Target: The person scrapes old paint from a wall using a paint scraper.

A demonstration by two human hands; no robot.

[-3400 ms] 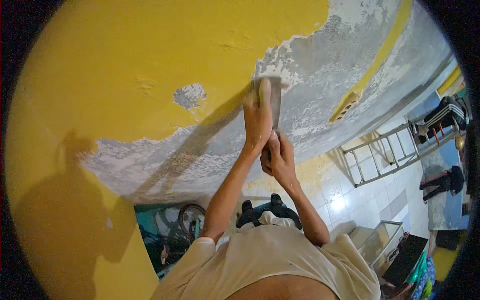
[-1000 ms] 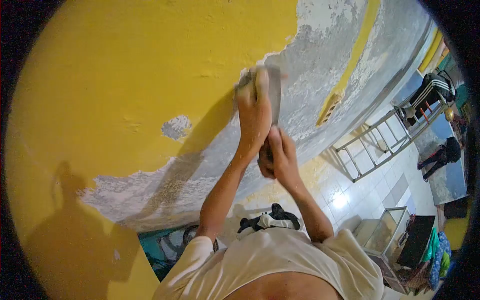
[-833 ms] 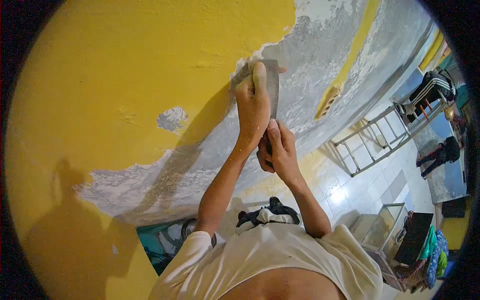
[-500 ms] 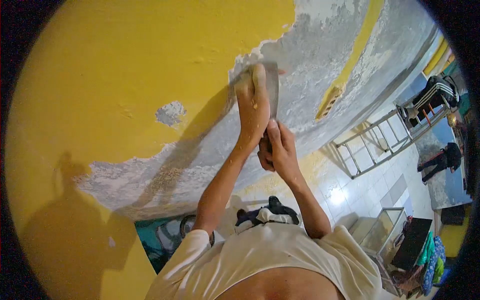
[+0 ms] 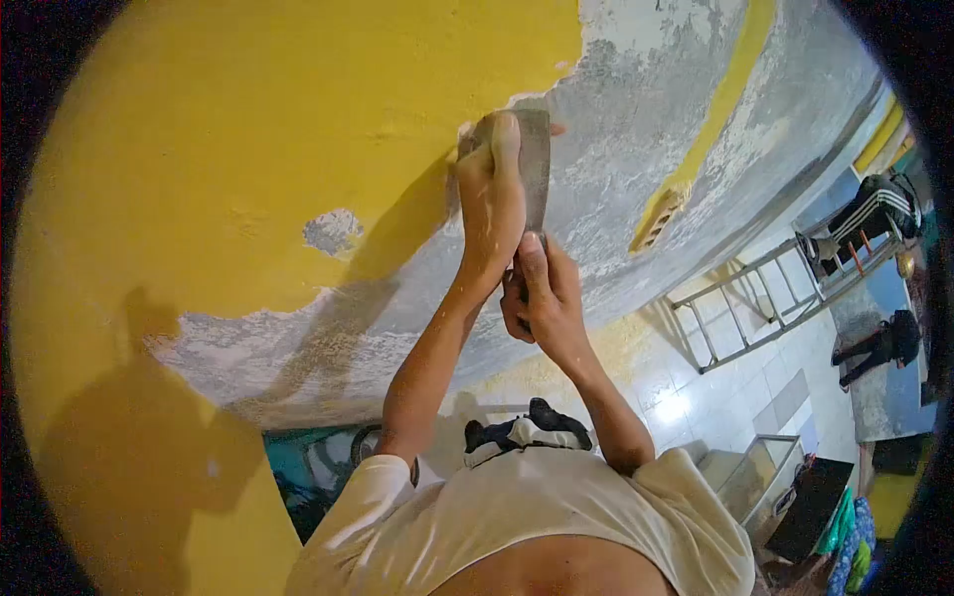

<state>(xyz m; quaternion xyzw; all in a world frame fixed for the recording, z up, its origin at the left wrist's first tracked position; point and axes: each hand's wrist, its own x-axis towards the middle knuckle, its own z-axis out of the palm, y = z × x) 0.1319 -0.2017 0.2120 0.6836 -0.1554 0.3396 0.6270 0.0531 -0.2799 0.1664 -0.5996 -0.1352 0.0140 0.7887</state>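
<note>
And here I have the scraper (image 5: 535,169) up against the wall (image 5: 616,159), just above the middle of the frame, its broad grey blade lying along the ragged border between yellow paint and bare grey. My right hand (image 5: 545,293) is closed round the handle at the lower end, thumb up near the blade. My left hand (image 5: 492,199) grips the blade itself, thumb laid flat along its face; the other fingers are partly hidden, though that pinkish tip poking out past the blade's right edge looks like one of them. Down and left of the blade, a small bare patch (image 5: 333,230) sits in the yellow, while a yellow strip (image 5: 730,89) slants down the grey at upper right. Over on the right, a metal ladder (image 5: 747,310) stands on the pale tiled floor (image 5: 730,392), with one person (image 5: 870,223) beside its far end.
</note>
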